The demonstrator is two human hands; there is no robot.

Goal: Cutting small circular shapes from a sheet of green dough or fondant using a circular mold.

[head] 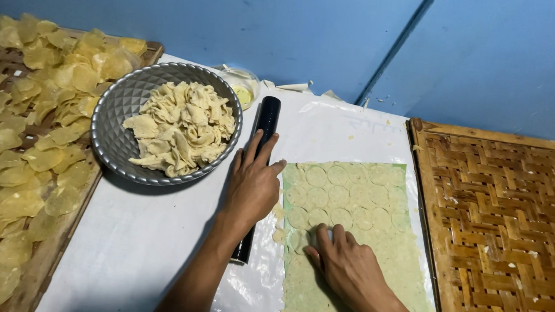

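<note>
We look down on bench (140,244) covered in white plastic sheet, set against blue painted wall (309,25). Dark vertical seam (394,51) splits wall into two panels. Woven bamboo tray (509,212) flanks bench on right; second bamboo tray (41,261) sits on left. Light soft, even, casting faint shadows across sheet.

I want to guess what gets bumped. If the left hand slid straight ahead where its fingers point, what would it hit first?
Probably just more of the black roller it rests on; the left hand points along it. Past the roller's end sits a small cup.
</note>
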